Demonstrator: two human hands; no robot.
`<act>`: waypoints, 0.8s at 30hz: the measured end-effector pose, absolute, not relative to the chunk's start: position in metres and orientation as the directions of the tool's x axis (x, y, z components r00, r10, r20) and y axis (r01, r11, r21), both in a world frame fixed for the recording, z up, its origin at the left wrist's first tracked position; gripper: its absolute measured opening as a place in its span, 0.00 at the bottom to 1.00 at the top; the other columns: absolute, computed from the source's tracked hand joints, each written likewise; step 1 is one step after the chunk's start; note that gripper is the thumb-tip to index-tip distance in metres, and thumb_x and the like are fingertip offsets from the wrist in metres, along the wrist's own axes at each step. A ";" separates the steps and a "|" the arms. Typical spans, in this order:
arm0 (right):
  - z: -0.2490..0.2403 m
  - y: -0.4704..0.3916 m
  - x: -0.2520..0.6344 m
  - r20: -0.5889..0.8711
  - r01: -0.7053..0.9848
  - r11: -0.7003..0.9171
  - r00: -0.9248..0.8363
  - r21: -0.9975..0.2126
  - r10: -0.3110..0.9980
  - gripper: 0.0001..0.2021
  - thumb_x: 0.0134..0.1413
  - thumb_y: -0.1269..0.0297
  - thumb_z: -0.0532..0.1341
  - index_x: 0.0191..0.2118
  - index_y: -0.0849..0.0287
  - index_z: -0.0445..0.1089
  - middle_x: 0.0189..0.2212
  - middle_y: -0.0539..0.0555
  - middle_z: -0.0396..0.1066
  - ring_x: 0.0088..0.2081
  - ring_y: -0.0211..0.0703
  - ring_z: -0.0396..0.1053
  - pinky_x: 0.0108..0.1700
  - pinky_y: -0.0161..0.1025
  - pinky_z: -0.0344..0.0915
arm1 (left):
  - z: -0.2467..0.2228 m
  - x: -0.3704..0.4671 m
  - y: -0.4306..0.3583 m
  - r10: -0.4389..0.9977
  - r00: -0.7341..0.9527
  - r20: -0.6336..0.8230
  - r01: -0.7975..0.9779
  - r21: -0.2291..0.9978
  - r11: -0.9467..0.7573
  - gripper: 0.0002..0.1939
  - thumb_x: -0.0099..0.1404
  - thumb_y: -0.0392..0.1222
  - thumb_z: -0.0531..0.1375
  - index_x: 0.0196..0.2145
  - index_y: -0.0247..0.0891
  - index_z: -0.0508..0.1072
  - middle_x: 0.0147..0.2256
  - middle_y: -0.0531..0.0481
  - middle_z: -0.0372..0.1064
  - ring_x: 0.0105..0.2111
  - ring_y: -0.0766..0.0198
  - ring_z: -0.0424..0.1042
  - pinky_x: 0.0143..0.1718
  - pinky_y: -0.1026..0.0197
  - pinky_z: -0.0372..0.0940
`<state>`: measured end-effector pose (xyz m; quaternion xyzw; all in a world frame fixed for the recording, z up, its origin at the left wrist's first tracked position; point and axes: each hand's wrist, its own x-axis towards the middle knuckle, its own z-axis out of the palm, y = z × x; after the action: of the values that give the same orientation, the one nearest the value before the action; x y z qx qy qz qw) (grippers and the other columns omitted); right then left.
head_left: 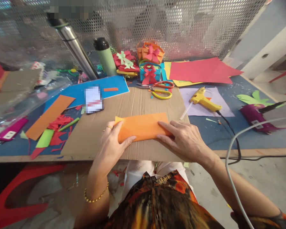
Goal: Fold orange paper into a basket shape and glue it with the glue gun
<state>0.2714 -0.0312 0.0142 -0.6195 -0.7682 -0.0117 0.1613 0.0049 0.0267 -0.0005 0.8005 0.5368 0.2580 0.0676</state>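
Observation:
A folded piece of orange paper (143, 127) lies over the brown cardboard sheet (133, 98) at the front of the table. My left hand (112, 136) grips its left end, thumb along the near edge and fingers at the side. At the right end, my right hand (181, 135) holds the paper with the thumb near the lower edge and the index finger on top. Beyond the paper rest scissors with yellow handles (162, 94) and scissors with red handles (164, 84).
A yellow glue gun (205, 100) lies on lilac paper at right, its black cord trailing near a white cable (228, 152). Left are a phone (93, 99), an orange strip (50, 117) and red scraps (59, 125). Small paper baskets (150, 73) and a green bottle (105, 57) stand behind.

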 end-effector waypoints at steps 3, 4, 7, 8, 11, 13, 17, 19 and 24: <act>0.015 -0.032 0.272 0.245 0.952 0.238 -0.188 -0.194 0.951 0.32 0.68 0.35 0.48 0.56 0.56 0.74 0.34 0.55 0.75 0.32 0.43 0.69 0.30 0.40 0.44 | -0.001 0.004 0.027 0.890 0.291 0.351 0.818 0.391 -0.422 0.29 0.65 0.55 0.67 0.59 0.39 0.72 0.54 0.40 0.70 0.53 0.48 0.74 0.52 0.47 0.72; 0.015 -0.032 0.271 0.242 0.952 0.237 -0.187 -0.196 0.952 0.32 0.68 0.35 0.48 0.56 0.56 0.74 0.35 0.56 0.75 0.32 0.43 0.69 0.30 0.40 0.44 | -0.001 0.004 0.027 0.889 0.290 0.353 0.815 0.396 -0.423 0.29 0.65 0.55 0.67 0.59 0.39 0.72 0.54 0.40 0.70 0.53 0.48 0.74 0.52 0.47 0.72; 0.015 -0.032 0.271 0.235 0.959 0.215 -0.169 -0.187 0.957 0.32 0.68 0.35 0.49 0.56 0.56 0.73 0.35 0.56 0.76 0.32 0.44 0.69 0.30 0.40 0.43 | -0.002 0.004 0.027 0.893 0.287 0.346 0.813 0.405 -0.418 0.29 0.66 0.55 0.66 0.59 0.40 0.72 0.54 0.41 0.69 0.53 0.49 0.73 0.52 0.48 0.72; 0.015 -0.032 0.271 0.236 0.961 0.209 -0.164 -0.182 0.958 0.32 0.68 0.35 0.48 0.56 0.56 0.73 0.35 0.56 0.75 0.32 0.44 0.69 0.30 0.40 0.43 | -0.002 0.004 0.027 0.895 0.285 0.344 0.813 0.407 -0.416 0.29 0.66 0.55 0.66 0.59 0.40 0.72 0.54 0.41 0.69 0.53 0.49 0.73 0.52 0.47 0.72; 0.015 -0.031 0.270 0.239 0.963 0.205 -0.160 -0.176 0.958 0.32 0.68 0.35 0.48 0.56 0.56 0.73 0.35 0.56 0.75 0.32 0.44 0.70 0.30 0.40 0.43 | -0.002 0.005 0.028 0.899 0.278 0.339 0.819 0.405 -0.406 0.29 0.66 0.56 0.66 0.59 0.39 0.72 0.54 0.40 0.69 0.53 0.48 0.73 0.52 0.47 0.72; 0.014 -0.031 0.270 0.244 0.963 0.203 -0.156 -0.179 0.957 0.32 0.68 0.35 0.48 0.56 0.56 0.73 0.35 0.56 0.76 0.32 0.44 0.70 0.30 0.40 0.43 | -0.002 0.005 0.028 0.902 0.276 0.332 0.825 0.401 -0.399 0.30 0.65 0.58 0.66 0.59 0.39 0.72 0.54 0.40 0.68 0.53 0.47 0.73 0.52 0.46 0.72; 0.013 -0.031 0.270 0.252 0.961 0.205 -0.155 -0.184 0.955 0.33 0.68 0.35 0.47 0.55 0.56 0.73 0.35 0.56 0.76 0.32 0.43 0.70 0.30 0.40 0.43 | -0.003 0.005 0.029 0.902 0.279 0.331 0.829 0.390 -0.400 0.31 0.65 0.59 0.66 0.59 0.38 0.73 0.54 0.39 0.68 0.53 0.46 0.73 0.52 0.46 0.71; 0.013 -0.031 0.270 0.260 0.961 0.206 -0.155 -0.185 0.953 0.32 0.68 0.35 0.47 0.55 0.56 0.73 0.34 0.56 0.76 0.31 0.43 0.70 0.30 0.40 0.43 | -0.004 0.005 0.029 0.899 0.281 0.336 0.830 0.384 -0.404 0.32 0.65 0.60 0.66 0.59 0.38 0.73 0.54 0.39 0.68 0.52 0.47 0.73 0.52 0.45 0.71; 0.012 -0.031 0.270 0.272 0.960 0.213 -0.158 -0.184 0.949 0.32 0.68 0.35 0.48 0.54 0.58 0.73 0.32 0.55 0.75 0.30 0.43 0.70 0.29 0.39 0.44 | -0.009 0.002 0.031 0.872 0.277 0.404 0.813 0.385 -0.437 0.32 0.65 0.64 0.64 0.58 0.39 0.74 0.52 0.40 0.70 0.51 0.47 0.73 0.51 0.45 0.71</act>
<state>0.2700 -0.0308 0.0123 -0.6273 -0.7608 -0.0156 0.1658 0.0022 0.0310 -0.0085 0.7975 0.5281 0.2872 0.0512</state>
